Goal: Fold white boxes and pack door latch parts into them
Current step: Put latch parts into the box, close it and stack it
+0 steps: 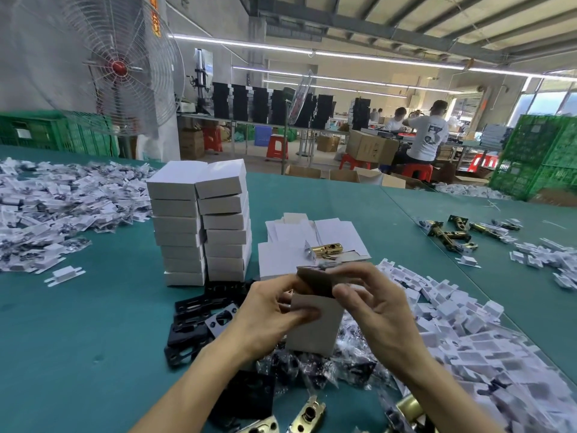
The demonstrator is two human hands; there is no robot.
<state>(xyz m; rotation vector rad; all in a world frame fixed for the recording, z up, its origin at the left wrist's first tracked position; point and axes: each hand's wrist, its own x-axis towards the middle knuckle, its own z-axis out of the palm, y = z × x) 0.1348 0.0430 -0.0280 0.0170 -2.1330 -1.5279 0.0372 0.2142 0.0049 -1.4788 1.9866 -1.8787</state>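
Fingers [304, 314] of your left hand [274, 310] curl round the white box [315, 329] at its left side, and your right hand [371, 304] pinches its top flap (the flap looks dark, in shadow). You hold the box upright over the green table [93, 323], near the stack of folded boxes [199, 220].

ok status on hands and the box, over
Hands: left hand grips white box side, right hand pinches its top flap. Box upright, flap open. Nothing blocking; brass latch lies behind on flat box blanks.
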